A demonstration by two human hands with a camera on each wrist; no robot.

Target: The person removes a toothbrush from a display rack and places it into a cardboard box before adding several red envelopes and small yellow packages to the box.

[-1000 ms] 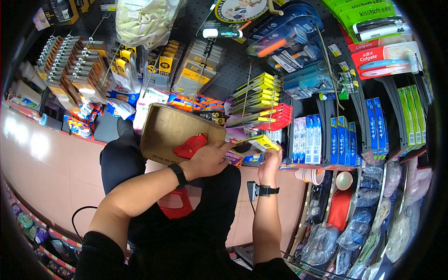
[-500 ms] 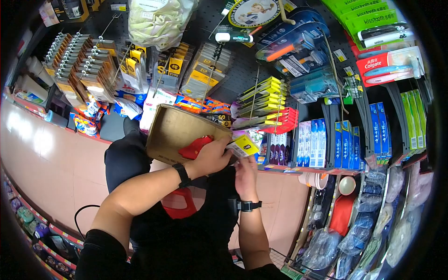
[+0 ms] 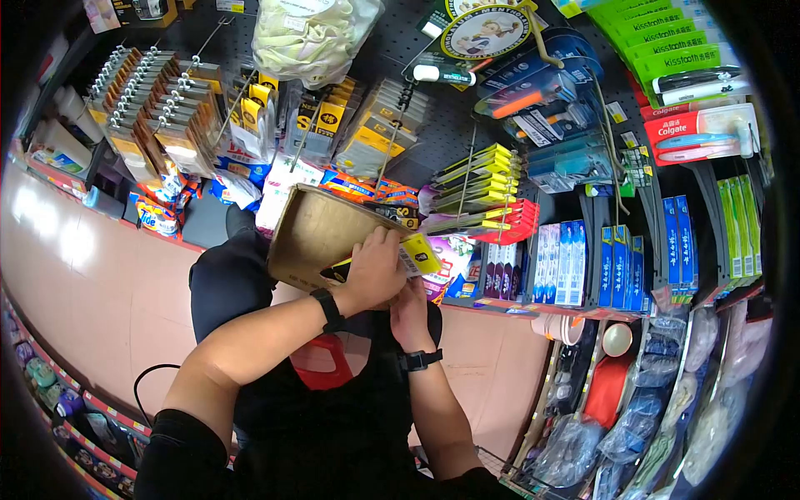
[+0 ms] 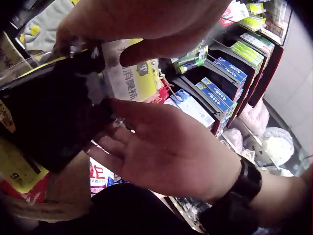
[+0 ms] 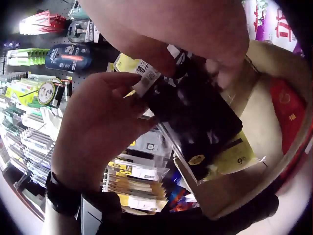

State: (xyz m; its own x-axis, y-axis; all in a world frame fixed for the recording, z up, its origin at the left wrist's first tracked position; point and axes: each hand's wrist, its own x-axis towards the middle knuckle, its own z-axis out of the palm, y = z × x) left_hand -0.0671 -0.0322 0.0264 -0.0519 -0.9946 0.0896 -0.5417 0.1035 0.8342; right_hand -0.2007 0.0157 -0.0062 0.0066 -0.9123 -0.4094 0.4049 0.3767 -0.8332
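Both hands hold a flat packet of what look like black socks [image 5: 188, 112], with yellow-and-white label ends. My left hand [image 3: 375, 271] grips it from above, fingers bent over it, at the edge of an open cardboard box [image 3: 321, 221]. My right hand [image 3: 408, 321] pinches the near label end between thumb and fingers; in the left wrist view its palm [image 4: 161, 149] faces up beside the packet. A yellow label end marked 9 [image 5: 232, 156] reaches over the box opening. Inside the box lies a red item with gold marking [image 5: 288, 112], hidden behind the left hand in the head view.
The box sits over the person's legs, close against the shelf. Hooks above it bear several carded packets [image 3: 383, 133] and yellow-edged packs [image 3: 479, 183]. Blue boxes [image 3: 621, 262] stand to the right. A red stool [image 3: 321, 362] shows between the legs.
The sock packet has moved left from the shelf side to over the box. My right hand has followed it in toward my left hand. The red item is now covered in the head view.
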